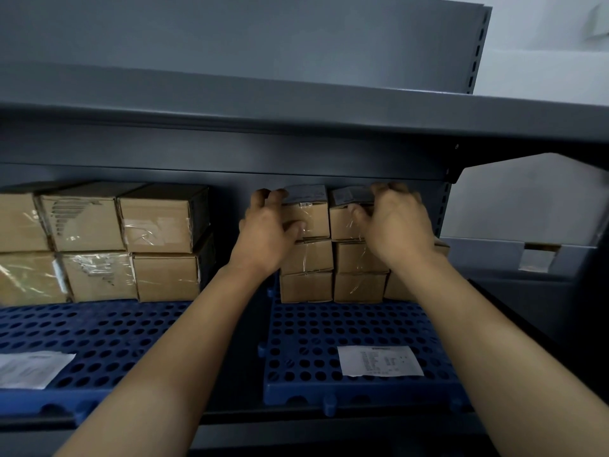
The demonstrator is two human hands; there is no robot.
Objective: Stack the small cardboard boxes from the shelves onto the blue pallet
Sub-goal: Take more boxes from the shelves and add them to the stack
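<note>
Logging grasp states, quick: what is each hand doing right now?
Left hand: grips the top left small box, thumb on its front.
Right hand: grips the top right small box beside it.

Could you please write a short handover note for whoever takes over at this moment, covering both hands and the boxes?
Left hand: grips the top left box.
Right hand: grips the top right box.
Things: these boxes top two stacks, each three high, at the back of the right blue pallet. A third stack is mostly hidden behind the right arm. Larger boxes sit two high on the left blue pallet.
Done: at least six small boxes are on the pallet.
Left: seat both top boxes and let go. No other small boxes are in view, so I cannot tell how many remain.
</note>
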